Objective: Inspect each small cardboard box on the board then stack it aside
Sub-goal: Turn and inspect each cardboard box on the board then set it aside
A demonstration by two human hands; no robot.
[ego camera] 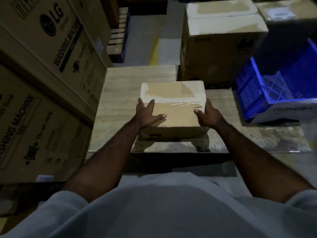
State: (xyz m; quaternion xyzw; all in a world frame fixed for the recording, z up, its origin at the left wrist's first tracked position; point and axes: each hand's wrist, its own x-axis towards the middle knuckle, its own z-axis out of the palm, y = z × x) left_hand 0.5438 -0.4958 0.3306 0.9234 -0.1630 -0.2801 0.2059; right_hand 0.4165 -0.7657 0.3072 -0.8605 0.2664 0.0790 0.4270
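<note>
- The small cardboard box (172, 107) sits flat near the middle of the wooden board (118, 100), with clear tape along its top seam and pale torn patches on the far flap.
- The left hand (147, 114) lies on the box's 9 o'clock edge, fingers straight and spread, thumb across the top.
- The right hand (208, 114) presses the 3 o'clock edge, fingers straight along the side, thumb on top.
- The board has pale grain; its near edge is scuffed and stained.
- At 3 o'clock from the box, a blue plastic crate (277, 83) rests on the board.
- At 1 o'clock stand stacked brown cartons (221, 40).
- At 9 o'clock, large washing machine cartons (42, 66) form a wall.
- At 12 o'clock, the grey floor (145, 31) carries a yellow line (154, 52); the room is dim.
</note>
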